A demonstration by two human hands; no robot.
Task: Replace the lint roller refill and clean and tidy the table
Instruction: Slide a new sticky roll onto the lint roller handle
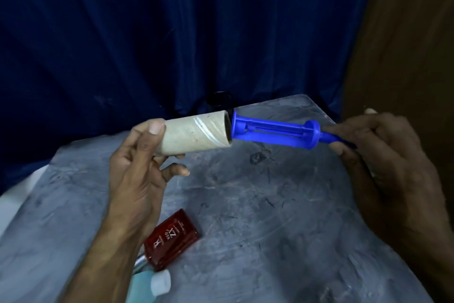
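Note:
My left hand (137, 167) grips a bare beige cardboard tube (196, 134), the used lint roller core, held level above the table. My right hand (383, 155) holds the handle of the blue plastic lint roller (275, 132). The roller's blue spindle is bare and points left. Its end cap sits right at the tube's open mouth, almost touching it. Both are held in the air over the scratched grey table (282, 216).
A red perfume bottle (172, 239) with a silver cap lies on the table near my left forearm. Beside it, at the bottom edge, lies a pale blue bottle with a white cap (157, 283). A dark round object (219, 100) sits at the table's far edge before a blue curtain.

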